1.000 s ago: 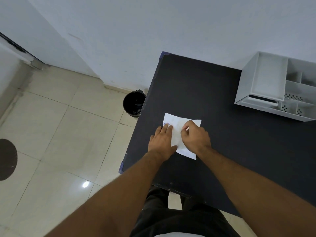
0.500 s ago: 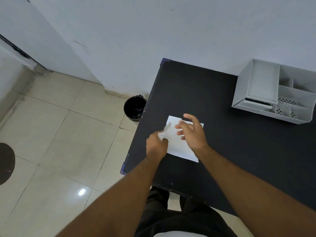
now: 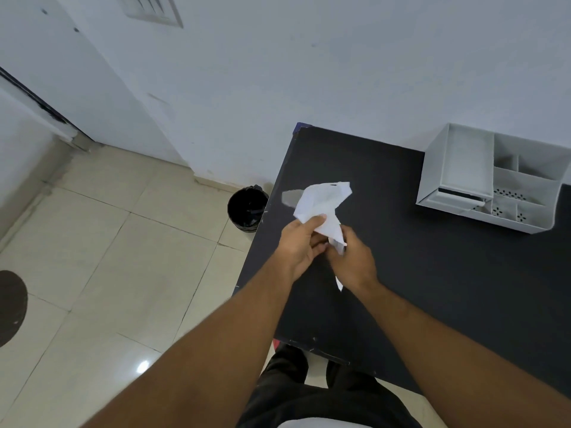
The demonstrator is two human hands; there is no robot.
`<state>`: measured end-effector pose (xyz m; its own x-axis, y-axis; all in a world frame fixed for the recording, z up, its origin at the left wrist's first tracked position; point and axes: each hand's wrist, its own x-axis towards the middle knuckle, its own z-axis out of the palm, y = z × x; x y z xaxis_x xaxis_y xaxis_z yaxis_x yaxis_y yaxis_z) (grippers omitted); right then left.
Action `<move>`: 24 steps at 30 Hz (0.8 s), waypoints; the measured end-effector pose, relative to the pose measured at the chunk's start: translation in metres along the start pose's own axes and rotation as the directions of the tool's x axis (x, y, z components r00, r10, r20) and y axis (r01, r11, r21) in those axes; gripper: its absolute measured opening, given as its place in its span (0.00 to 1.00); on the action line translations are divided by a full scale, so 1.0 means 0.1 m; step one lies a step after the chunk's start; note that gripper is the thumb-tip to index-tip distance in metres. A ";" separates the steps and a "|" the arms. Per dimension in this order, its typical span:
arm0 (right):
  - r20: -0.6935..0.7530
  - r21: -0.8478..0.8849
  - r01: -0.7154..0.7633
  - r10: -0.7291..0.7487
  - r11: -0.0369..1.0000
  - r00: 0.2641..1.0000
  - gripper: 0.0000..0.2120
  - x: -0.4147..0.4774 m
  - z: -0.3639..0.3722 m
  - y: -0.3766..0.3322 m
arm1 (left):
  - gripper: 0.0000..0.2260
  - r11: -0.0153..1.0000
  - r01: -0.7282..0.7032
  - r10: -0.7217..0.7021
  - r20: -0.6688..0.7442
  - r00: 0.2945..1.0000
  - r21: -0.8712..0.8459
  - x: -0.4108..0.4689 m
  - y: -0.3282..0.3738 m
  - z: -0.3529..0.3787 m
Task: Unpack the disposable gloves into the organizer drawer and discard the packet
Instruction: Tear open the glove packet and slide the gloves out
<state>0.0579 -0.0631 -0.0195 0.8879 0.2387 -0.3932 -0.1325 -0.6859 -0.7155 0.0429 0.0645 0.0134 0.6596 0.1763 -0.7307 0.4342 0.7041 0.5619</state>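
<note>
packet up in both hands

i have both hands, left [image 3: 298,242] and right [image 3: 352,261], pinched on the thin white crumpled packet [image 3: 321,205], held above the black table [image 3: 432,273]. it looks light, limp and slippery; i'd grip near its open edge.

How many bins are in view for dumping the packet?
1. A black bin stands on the floor tiles, by the black table's left edge, near the wall. None other shows; the table may hide more.
</note>
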 end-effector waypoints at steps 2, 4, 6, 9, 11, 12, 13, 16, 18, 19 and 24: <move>-0.084 0.085 -0.027 0.034 0.996 0.996 0.11 0.03 -0.08 -0.10 | 0.16 0.999 0.025 -0.028 0.132 0.991 0.023 -0.09 0.08 0.00; -0.123 0.206 -0.042 0.068 0.978 0.990 0.08 0.06 -0.13 -0.16 | 0.21 0.999 0.037 -0.042 0.152 0.987 0.036 -0.08 0.12 -0.06; -0.103 0.395 -0.111 0.164 0.912 0.981 0.09 0.09 -0.15 -0.21 | 0.26 0.998 0.030 -0.033 0.059 0.998 0.054 -0.05 0.13 -0.09; 0.016 0.637 -0.232 0.288 0.735 0.957 0.10 0.08 -0.17 -0.26 | 0.17 0.945 0.079 0.008 -0.262 0.965 0.318 0.04 0.04 -0.12; 0.087 0.731 -0.284 0.328 0.621 0.941 0.11 0.05 -0.16 -0.24 | 0.16 0.895 0.166 -0.005 -0.363 0.932 0.414 0.08 -0.07 -0.20; 0.124 0.760 -0.307 0.336 0.572 0.934 0.11 0.03 -0.16 -0.21 | 0.18 0.886 0.233 -0.088 -0.348 0.934 0.402 0.10 -0.13 -0.24; 0.169 0.776 -0.338 0.340 0.532 0.925 0.12 0.02 -0.16 -0.17 | 0.19 0.876 0.301 -0.186 -0.311 0.932 0.376 0.07 -0.18 -0.26; 0.312 0.770 -0.453 0.354 0.449 0.882 0.13 -0.04 -0.17 -0.02 | 0.14 0.889 0.323 -0.227 -0.300 0.926 0.325 0.06 -0.26 -0.29; 0.369 0.743 -0.518 0.386 0.423 0.845 0.11 -0.06 -0.20 0.11 | 0.10 0.909 0.282 -0.157 -0.373 0.914 0.308 0.10 -0.30 -0.32; 0.388 0.725 -0.547 0.408 0.418 0.827 0.10 -0.07 -0.21 0.18 | 0.08 0.917 0.262 -0.126 -0.406 0.905 0.300 0.11 -0.30 -0.33; 0.375 0.577 -0.649 0.545 0.496 0.750 0.15 -0.06 -0.29 0.45 | 0.09 0.851 0.142 0.149 -0.492 0.858 0.505 0.24 -0.25 -0.41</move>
<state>0.0592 -0.1150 -0.0327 0.4287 0.0629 -0.9013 -0.8960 -0.0978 -0.4330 0.0223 0.0797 -0.0338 0.3284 0.5943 -0.7341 0.7732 0.2772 0.5703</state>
